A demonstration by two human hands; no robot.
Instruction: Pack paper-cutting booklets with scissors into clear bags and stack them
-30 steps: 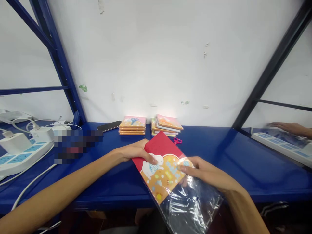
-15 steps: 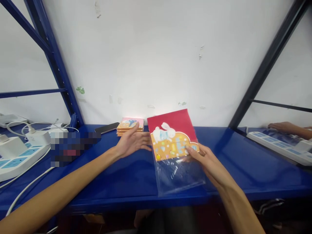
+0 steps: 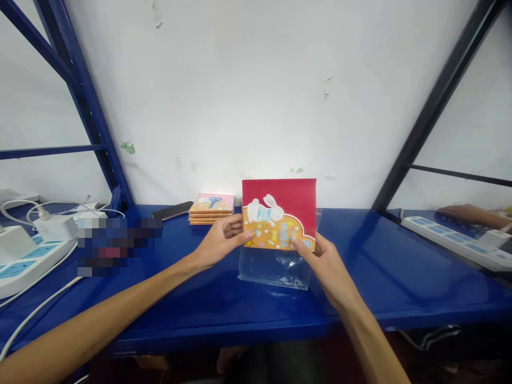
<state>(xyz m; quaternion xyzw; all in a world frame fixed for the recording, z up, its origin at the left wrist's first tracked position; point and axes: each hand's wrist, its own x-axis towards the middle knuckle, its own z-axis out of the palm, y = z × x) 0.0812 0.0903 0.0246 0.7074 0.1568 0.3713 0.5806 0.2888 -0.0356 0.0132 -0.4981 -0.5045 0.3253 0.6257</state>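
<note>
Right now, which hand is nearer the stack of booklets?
Left. The left hand is just in front of the stack; the right hand is farther right, gripping the red-and-orange booklet.

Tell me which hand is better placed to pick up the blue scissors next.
Probably the left hand: it is nearer the blue scissors on the stack. The right hand, farther off, could support the red booklet that both hold.

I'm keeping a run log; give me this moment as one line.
left hand: holds card, left side; right hand: holds right side; plastic sleeve: below card; phone: on blue table
</note>
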